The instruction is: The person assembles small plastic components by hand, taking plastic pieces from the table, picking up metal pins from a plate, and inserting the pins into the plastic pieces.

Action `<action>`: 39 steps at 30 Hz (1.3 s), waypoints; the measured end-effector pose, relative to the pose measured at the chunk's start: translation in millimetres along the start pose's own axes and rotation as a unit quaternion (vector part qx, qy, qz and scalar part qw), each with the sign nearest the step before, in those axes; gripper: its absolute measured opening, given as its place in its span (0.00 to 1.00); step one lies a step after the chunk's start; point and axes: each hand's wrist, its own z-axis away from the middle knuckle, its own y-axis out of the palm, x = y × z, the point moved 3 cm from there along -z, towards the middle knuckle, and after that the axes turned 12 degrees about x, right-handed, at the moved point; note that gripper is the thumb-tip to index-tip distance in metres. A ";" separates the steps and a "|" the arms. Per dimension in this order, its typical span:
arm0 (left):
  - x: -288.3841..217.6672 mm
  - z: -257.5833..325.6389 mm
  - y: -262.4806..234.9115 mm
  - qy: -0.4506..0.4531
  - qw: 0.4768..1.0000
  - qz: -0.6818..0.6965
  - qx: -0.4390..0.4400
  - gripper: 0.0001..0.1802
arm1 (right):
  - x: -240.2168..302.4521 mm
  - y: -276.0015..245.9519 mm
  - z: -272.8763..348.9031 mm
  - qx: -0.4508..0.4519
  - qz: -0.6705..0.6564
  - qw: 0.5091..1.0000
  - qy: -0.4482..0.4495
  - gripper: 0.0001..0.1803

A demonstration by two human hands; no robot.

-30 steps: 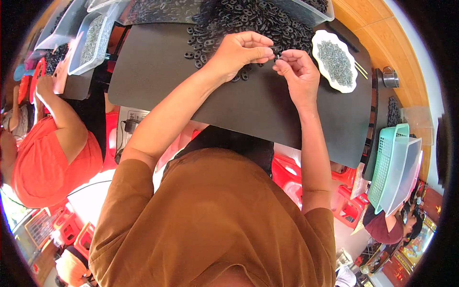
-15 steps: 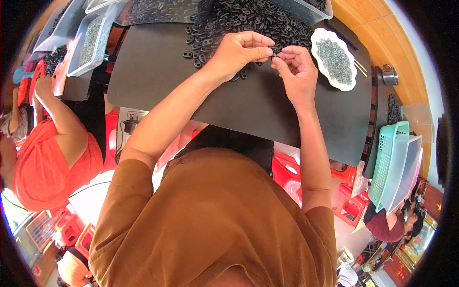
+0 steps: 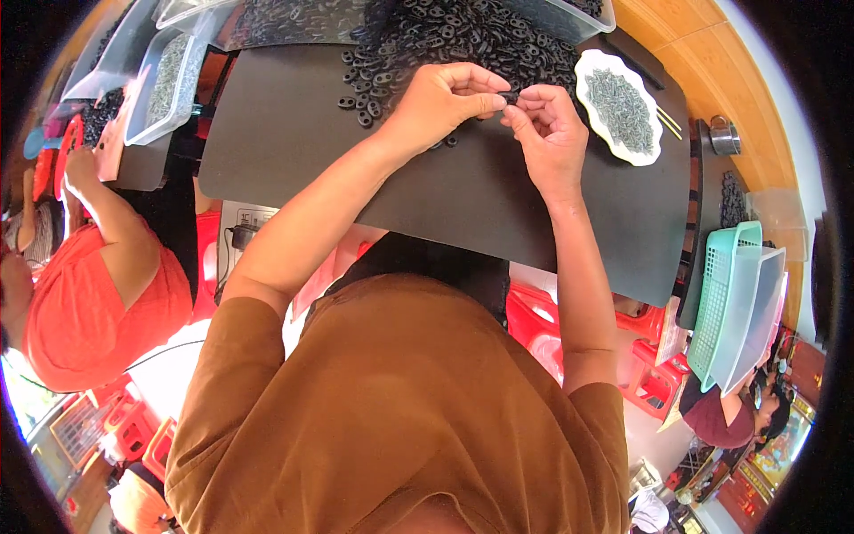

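Observation:
Over the far part of the dark table, my left hand point(image 3: 442, 102) pinches a small black plastic piece point(image 3: 509, 97) between thumb and fingertips. My right hand point(image 3: 551, 133) meets it from the other side, thumb and fingers closed at the same piece. Whatever the right fingertips hold is too small and covered to make out. Just beyond my hands lies a heap of black oval pieces with two holes point(image 3: 463, 40), some scattered toward the left. To the right stands a white scalloped dish point(image 3: 583, 89) filled with small metal screws or pins point(image 3: 623, 111).
Clear plastic bins point(image 3: 191, 76) stand at the far left. Two thin sticks point(image 3: 669, 123) lie right of the dish, and a metal cup point(image 3: 724, 137) is farther right. A green basket point(image 3: 719, 303) is beside the table's right edge. A person in red point(image 3: 107, 303) sits at left.
My fingertips have drawn closer around the black piece, and a silvery glint between them is now hidden. Both hands have shifted very slightly.

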 end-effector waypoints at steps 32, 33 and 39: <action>8.8 5.8 19.5 0.118 0.915 -0.382 0.053 0.06 | -2.7 -11.5 23.7 0.047 0.139 0.985 0.086 0.09; 8.9 6.2 19.9 0.131 0.907 -0.395 0.058 0.05 | -2.4 -11.5 23.4 0.047 0.139 0.985 0.087 0.09; 9.7 4.6 19.5 0.161 0.899 -0.403 0.067 0.04 | -3.3 -11.9 21.6 0.055 0.146 0.985 0.079 0.08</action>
